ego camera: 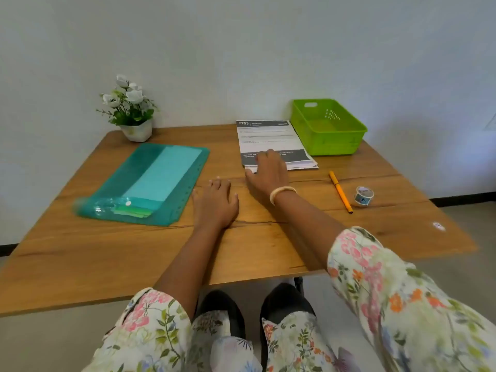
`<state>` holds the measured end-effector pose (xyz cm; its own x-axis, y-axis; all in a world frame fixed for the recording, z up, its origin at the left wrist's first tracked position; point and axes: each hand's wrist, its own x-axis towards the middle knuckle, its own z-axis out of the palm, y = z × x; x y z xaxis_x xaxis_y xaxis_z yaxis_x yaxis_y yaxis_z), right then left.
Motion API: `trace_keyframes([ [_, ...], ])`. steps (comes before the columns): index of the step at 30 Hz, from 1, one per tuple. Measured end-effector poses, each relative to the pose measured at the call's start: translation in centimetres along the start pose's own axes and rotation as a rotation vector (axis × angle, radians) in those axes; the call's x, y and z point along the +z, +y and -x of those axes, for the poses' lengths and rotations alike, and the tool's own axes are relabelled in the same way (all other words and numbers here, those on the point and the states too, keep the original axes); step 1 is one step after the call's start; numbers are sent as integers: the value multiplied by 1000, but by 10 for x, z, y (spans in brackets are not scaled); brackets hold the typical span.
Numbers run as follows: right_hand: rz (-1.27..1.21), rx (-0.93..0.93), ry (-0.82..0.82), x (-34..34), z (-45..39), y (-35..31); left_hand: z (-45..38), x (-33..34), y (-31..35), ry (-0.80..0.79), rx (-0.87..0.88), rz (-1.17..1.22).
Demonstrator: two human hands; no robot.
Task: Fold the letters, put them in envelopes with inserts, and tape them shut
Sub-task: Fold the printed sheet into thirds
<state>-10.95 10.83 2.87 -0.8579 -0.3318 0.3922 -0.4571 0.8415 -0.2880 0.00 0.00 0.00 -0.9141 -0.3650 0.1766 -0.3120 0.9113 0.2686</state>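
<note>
A stack of printed letters (pixel 268 138) with dark header and footer bands lies at the back of the wooden table (pixel 107 264). My right hand (pixel 265 173) rests on the stack's near edge, fingers spread over the paper. My left hand (pixel 216 202) lies flat and open on the bare table beside it, holding nothing. A teal transparent folder (pixel 150 181) at the left holds light turquoise envelopes and small green papers. A roll of tape (pixel 364 196) stands at the right, near an orange pen (pixel 340 190).
A bright green plastic basket (pixel 328 130) sits at the back right, touching the letters' right side. A white pot of artificial flowers (pixel 128 108) stands at the back left against the wall. A small white scrap (pixel 438 226) lies near the right edge.
</note>
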Motion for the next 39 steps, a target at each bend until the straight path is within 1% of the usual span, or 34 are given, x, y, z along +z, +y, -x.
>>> trace_keyframes([
  [5, 29, 61, -221, 8, -36, -17, -5, 4, -4, 15, 11, -41],
  [8, 55, 84, -287, 15, -44, -17, -7, 5, -4, 11, 6, -47],
  [11, 86, 70, -229, 19, -47, -18, -5, 5, -4, 19, 7, -51],
  [15, 32, 52, -112, 21, -45, -14, -4, 4, -3, 40, 11, -51],
  [18, -121, 43, 7, 10, -34, -10, -5, 5, -4, 49, -5, -21],
  [20, -291, 38, 126, -4, -17, -7, -6, 6, -4, 117, -34, 41],
  [22, -450, 7, 211, -21, 8, -1, -6, 3, -2, 198, -71, 136],
  [24, -527, -57, 233, -36, 40, 7, -5, 0, -3, 251, -109, 274],
  [26, -570, -79, 206, -48, 70, 18, -3, -6, -6, 275, -163, 456],
  [29, -584, -61, 154, -50, 102, 43, 4, -16, -6, 332, -276, 775],
  [32, -554, -15, 90, -42, 111, 67, 9, -25, -5, 391, -409, 1025],
  [35, -530, 51, 13, -43, 107, 81, 3, -26, -15, 415, -500, 1266],
  [37, -509, 66, -35, -46, 99, 86, 4, -29, -21, 411, -545, 1374],
  [39, -493, 77, -81, -49, 92, 89, 10, -33, -26, 424, -538, 1388],
])
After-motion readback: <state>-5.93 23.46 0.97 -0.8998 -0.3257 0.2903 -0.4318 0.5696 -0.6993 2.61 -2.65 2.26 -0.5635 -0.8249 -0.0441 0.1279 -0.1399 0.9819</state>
